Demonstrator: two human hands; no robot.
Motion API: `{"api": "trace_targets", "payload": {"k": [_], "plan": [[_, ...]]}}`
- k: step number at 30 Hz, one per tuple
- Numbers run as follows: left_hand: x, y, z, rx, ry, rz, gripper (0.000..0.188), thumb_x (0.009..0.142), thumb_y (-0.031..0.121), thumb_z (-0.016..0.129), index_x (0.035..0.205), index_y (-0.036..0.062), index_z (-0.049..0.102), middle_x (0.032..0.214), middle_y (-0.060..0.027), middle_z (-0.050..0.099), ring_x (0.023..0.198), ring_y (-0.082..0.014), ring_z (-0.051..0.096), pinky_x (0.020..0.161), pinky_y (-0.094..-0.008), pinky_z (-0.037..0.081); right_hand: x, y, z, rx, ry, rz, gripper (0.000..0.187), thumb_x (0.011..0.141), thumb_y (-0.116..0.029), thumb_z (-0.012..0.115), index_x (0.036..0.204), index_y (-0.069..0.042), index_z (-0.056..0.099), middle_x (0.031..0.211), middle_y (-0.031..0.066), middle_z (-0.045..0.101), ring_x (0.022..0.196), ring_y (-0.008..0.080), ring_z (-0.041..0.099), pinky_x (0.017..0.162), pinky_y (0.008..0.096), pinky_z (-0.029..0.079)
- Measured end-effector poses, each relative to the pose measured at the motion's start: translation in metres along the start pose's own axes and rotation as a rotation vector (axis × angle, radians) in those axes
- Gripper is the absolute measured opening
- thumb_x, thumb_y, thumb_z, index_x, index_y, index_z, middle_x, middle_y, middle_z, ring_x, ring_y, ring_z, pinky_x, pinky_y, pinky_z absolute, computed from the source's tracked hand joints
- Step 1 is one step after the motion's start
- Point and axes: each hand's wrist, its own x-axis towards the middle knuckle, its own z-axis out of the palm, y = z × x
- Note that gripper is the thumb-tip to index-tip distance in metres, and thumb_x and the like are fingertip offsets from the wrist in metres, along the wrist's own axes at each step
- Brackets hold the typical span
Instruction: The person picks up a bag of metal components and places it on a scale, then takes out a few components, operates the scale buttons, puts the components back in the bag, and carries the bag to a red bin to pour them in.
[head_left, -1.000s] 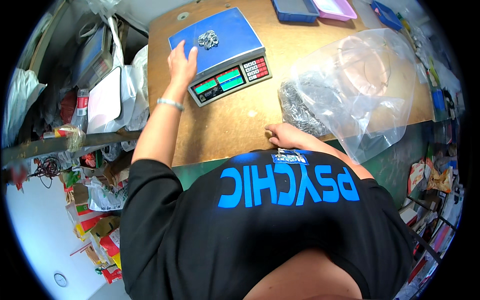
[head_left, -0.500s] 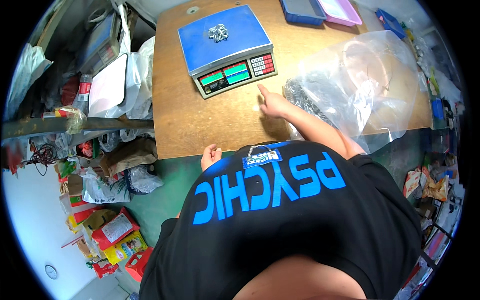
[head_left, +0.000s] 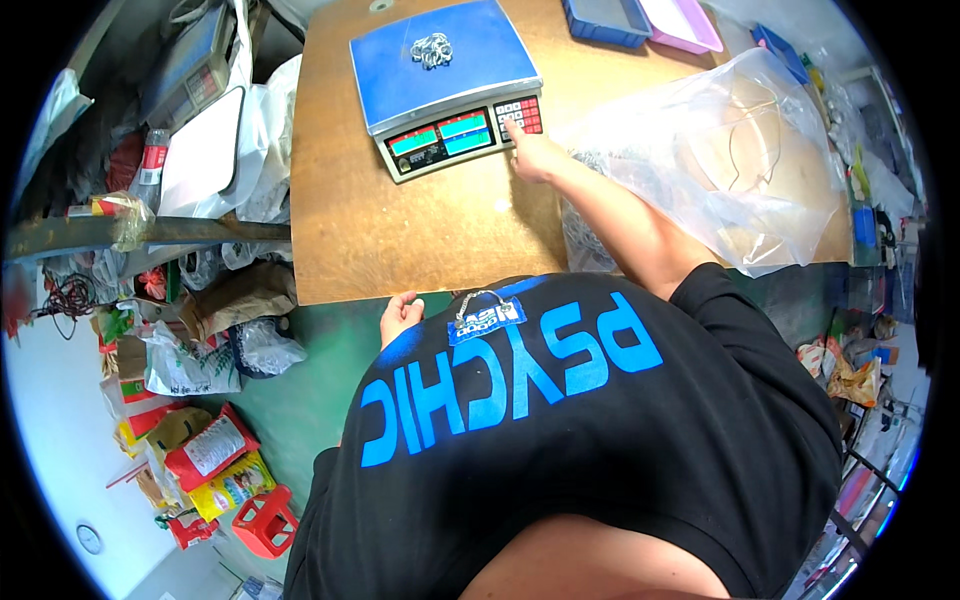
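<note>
A digital weighing scale [head_left: 460, 140] with a blue platform stands on the wooden table, its display lit green. On the platform lies a small heap of shiny metal rings [head_left: 432, 50]. My right hand [head_left: 536, 157] reaches over the table with its index finger stretched out to the scale's keypad [head_left: 519, 114]; the other fingers are partly hidden and nothing shows in the hand. Low at the table's front edge, my left hand [head_left: 401, 318] holds nothing visible, its fingers loosely bent and apart. Beside my right forearm, a clear plastic bag [head_left: 700, 160] holds more metal pieces, partly hidden by the arm.
The wooden table [head_left: 400, 240] carries a blue tray [head_left: 607, 25] and a pink tray [head_left: 684, 22] at the back right. Shelving with bags and a bottle [head_left: 153, 158] stands at the left. Packets and a red stool [head_left: 265, 522] are on the floor there.
My right hand has moved forward from in front of the scale, and its index finger is now at the keypad. My left hand stays low by the table edge.
</note>
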Motion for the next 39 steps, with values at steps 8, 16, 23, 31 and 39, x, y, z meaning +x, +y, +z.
{"api": "trace_targets", "payload": {"k": [8, 16, 23, 31, 39], "plan": [[-0.003, 0.0, -0.001, -0.009, -0.053, -0.006, 0.03, 0.078, 0.012, 0.054, 0.103, -0.0037, 0.048, 0.06, 0.0009, 0.05, 0.051, -0.0048, 0.043, 0.046, -0.0195, 0.035, -0.009, -0.003, 0.004, -0.071, -0.048, 0.0, 0.062, 0.072, -0.008, 0.041, 0.13, -0.007, 0.017, 0.095, 0.0232, 0.054, 0.087, 0.0333, 0.054, 0.075, 0.0388, 0.042], [-0.007, -0.004, -0.006, 0.043, -0.051, -0.024, 0.03, 0.077, 0.013, 0.055, 0.102, -0.0027, 0.049, 0.063, -0.0003, 0.052, 0.054, -0.0052, 0.045, 0.049, -0.0197, 0.037, -0.005, -0.005, 0.006, -0.086, -0.04, 0.018, 0.068, 0.069, 0.0, 0.037, 0.131, -0.006, 0.01, 0.094, 0.0228, 0.055, 0.087, 0.032, 0.055, 0.073, 0.0372, 0.044], [-0.004, -0.013, -0.01, 0.033, -0.079, -0.042, 0.03, 0.077, 0.014, 0.056, 0.101, -0.0021, 0.05, 0.066, -0.0007, 0.053, 0.057, -0.0054, 0.047, 0.052, -0.0194, 0.039, -0.01, -0.002, 0.013, -0.123, -0.093, 0.024, 0.072, 0.067, 0.001, 0.041, 0.131, -0.005, 0.009, 0.092, 0.022, 0.056, 0.085, 0.0319, 0.055, 0.072, 0.0369, 0.044], [0.004, -0.021, -0.012, 0.033, -0.115, -0.061, 0.029, 0.077, 0.015, 0.056, 0.1, -0.0014, 0.05, 0.067, -0.0008, 0.053, 0.057, -0.0056, 0.047, 0.053, -0.0197, 0.04, -0.007, -0.002, 0.013, -0.158, -0.122, -0.011, 0.076, 0.066, 0.0, 0.042, 0.131, -0.004, 0.003, 0.091, 0.0204, 0.057, 0.083, 0.0315, 0.056, 0.071, 0.0368, 0.044], [0.025, -0.042, -0.014, 0.014, -0.159, -0.094, 0.029, 0.077, 0.015, 0.057, 0.1, -0.0015, 0.051, 0.066, -0.0006, 0.053, 0.056, -0.0051, 0.047, 0.052, -0.0193, 0.039, -0.005, 0.005, 0.006, -0.115, -0.045, -0.019, 0.07, 0.069, -0.005, 0.04, 0.13, -0.002, 0.006, 0.087, 0.021, 0.057, 0.078, 0.0325, 0.056, 0.069, 0.0396, 0.044]]}}
